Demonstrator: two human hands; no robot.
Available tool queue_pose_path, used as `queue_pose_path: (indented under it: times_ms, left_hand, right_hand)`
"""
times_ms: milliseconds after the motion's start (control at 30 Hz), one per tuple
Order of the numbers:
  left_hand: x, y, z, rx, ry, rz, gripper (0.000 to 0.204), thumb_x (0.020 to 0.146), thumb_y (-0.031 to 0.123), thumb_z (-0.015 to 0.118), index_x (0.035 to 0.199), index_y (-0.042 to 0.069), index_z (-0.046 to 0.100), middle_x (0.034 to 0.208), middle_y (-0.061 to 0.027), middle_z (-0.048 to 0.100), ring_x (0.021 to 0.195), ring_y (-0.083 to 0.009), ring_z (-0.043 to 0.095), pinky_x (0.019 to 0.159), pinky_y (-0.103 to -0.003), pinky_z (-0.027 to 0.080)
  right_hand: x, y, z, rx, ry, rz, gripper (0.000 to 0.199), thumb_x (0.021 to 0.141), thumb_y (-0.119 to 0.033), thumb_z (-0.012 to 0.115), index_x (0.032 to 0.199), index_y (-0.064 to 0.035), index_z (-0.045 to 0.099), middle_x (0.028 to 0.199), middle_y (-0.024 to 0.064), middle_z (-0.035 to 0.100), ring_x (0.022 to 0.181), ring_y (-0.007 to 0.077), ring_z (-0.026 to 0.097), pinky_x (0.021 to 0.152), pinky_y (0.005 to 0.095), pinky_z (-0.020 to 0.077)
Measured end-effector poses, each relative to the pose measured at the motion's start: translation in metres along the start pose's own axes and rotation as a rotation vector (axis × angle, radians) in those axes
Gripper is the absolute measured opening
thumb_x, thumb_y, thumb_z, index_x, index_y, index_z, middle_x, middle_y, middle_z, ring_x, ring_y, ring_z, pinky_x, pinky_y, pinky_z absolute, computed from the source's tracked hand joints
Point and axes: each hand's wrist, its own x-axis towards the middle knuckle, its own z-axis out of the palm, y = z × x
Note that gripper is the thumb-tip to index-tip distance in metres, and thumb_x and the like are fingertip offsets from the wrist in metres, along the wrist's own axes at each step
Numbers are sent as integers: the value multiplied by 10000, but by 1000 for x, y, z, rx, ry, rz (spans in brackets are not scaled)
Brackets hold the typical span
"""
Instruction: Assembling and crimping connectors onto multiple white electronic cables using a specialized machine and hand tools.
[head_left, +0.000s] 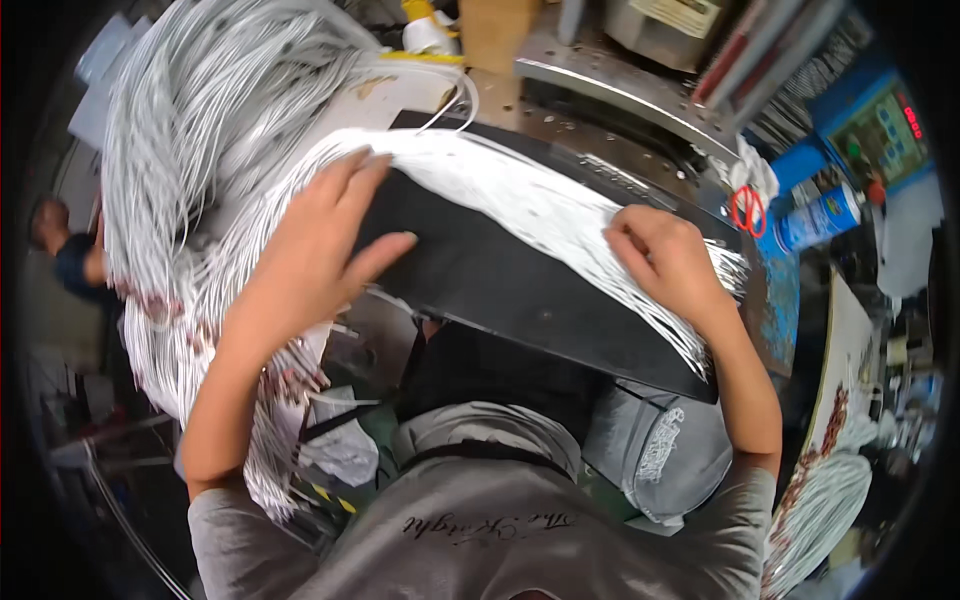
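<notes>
A long bundle of thin white wires point(480, 175) arches across a black board point(510, 280) in front of me. At its left end my left hand point(325, 235) lies over the wires, palm down, thumb and fingers apart. Farther right, my right hand point(670, 260) curls its fingers closed at the bundle, near the end where the wire tips point(728, 268) fan out over the board's right side. What its fingertips pinch is partly hidden.
A big heap of grey-white wires point(230, 110) hangs at the left. Machine metalwork point(620, 95) stands beyond the board. Red-handled scissors point(747, 210) and a blue spray can point(820, 218) are at the right. More coiled wire point(825, 510) lies lower right. Another person's arm point(75, 255) shows far left.
</notes>
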Motion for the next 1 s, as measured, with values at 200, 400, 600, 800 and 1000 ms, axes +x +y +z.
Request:
queue_pose_path:
  times_ms: [200, 400, 600, 800, 1000]
  left_hand:
    - [-169, 72, 31, -839, -390, -522, 326, 1104, 223, 534, 1301, -12, 644, 1198, -153, 716, 1175, -264, 663, 1008, -373, 499]
    - [-450, 40, 289, -1261, 1, -1279, 236, 1095, 140, 541, 1307, 58, 607, 1038, -15, 694, 982, -155, 670, 860, -313, 535]
    - [-531, 48, 336, -2473, -161, -1615, 81, 1032, 76, 619, 1103, 113, 605, 905, 28, 609, 860, -95, 615, 697, -270, 520]
    - [-525, 87, 333, -1947, -327, -1447, 188, 904, 20, 674, 1074, 82, 622, 891, 44, 625, 821, -106, 593, 687, -278, 504]
    - [-537, 87, 357, -1758, -308, -1143, 282, 794, 37, 702, 1075, 57, 687, 886, 17, 673, 835, -156, 597, 697, -327, 495]
  right_hand:
    - [-2, 1, 24, 6, 120, 164, 84, 1000, -103, 669, 1015, -21, 655, 804, 56, 592, 714, 121, 556, 655, 268, 462]
    - [-11, 21, 21, 92, -6, 270, 150, 1063, -141, 617, 1154, -22, 626, 938, 8, 598, 837, 77, 527, 729, 226, 447]
    - [-21, 32, 28, 128, 7, 192, 166, 1083, -142, 588, 1178, -9, 612, 969, 20, 590, 857, 76, 515, 772, 212, 431]
    - [-22, 36, 29, 146, 26, 176, 160, 1085, -136, 582, 1170, -2, 605, 965, 17, 575, 842, 66, 486, 767, 205, 406]
    - [-20, 44, 29, 123, 19, 198, 158, 1095, -143, 569, 1165, -4, 599, 951, -12, 557, 818, 52, 459, 735, 198, 385]
